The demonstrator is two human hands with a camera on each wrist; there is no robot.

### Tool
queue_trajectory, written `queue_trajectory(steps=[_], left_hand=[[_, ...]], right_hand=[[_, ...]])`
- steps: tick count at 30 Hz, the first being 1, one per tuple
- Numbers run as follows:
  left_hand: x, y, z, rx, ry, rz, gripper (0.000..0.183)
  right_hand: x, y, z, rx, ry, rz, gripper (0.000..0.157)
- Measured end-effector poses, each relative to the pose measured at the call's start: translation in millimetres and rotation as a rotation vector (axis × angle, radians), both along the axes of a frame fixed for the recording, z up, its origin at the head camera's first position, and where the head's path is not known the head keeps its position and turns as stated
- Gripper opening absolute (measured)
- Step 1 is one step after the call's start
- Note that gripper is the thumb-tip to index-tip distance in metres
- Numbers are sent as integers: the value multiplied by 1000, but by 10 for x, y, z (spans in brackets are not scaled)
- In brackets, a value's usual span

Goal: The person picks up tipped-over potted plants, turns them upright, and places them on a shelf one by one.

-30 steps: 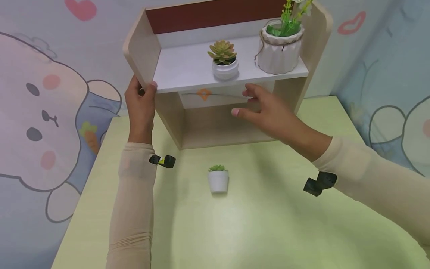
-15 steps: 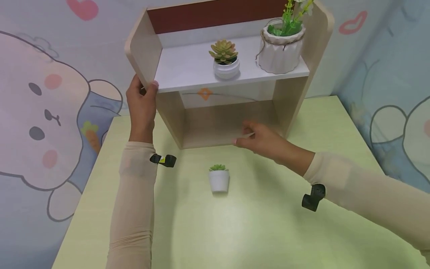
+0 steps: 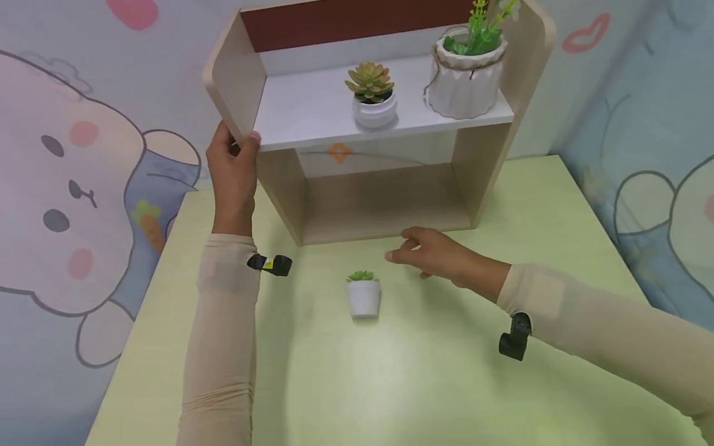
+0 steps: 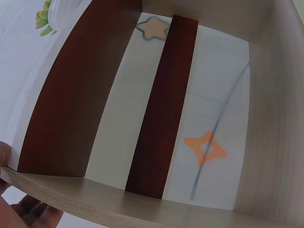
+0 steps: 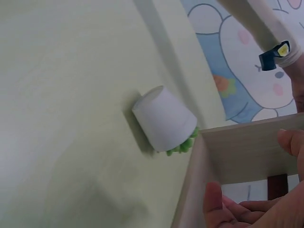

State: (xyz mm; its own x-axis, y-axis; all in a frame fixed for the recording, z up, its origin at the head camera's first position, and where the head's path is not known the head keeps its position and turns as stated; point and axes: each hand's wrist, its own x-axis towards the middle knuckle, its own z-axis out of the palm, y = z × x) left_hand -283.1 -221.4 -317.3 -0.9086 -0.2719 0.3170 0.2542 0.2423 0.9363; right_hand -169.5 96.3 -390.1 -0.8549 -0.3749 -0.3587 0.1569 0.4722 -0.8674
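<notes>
The left hand (image 3: 233,179) held on to the side of the wooden-looking shelf (image 3: 307,111). The right hand (image 3: 443,255) had loose fingers with nothing in them. Near its fingertips, a smooth white pot (image 3: 364,300) lay on its side on the tabletop (image 3: 334,384), with little green leaves (image 3: 361,276) in it. Higher up, between the hands, a round white pot (image 3: 375,114) held a pointy-leafed plant (image 3: 370,82). Beyond the right hand, a bigger, wavy pot (image 3: 465,90) with string (image 3: 471,66) round it held green stems.

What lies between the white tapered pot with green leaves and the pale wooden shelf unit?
The head view shows only a bare strip of pale-green tabletop between the pot and the shelf unit.
</notes>
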Motion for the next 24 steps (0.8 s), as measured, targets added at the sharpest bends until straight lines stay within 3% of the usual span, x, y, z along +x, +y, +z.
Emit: queue_trajectory(steps=[14, 19, 24], left_hand=[[-5, -2, 8, 11, 0, -3, 44], [-3, -1, 0, 20, 8, -12, 44], [1, 8, -17, 14, 4, -12, 45]], right_hand=[[26, -128, -366, 0, -163, -7, 84], [16, -217, -462, 8, -188, -8, 76], [12, -286, -527, 34, -239, -27, 90]])
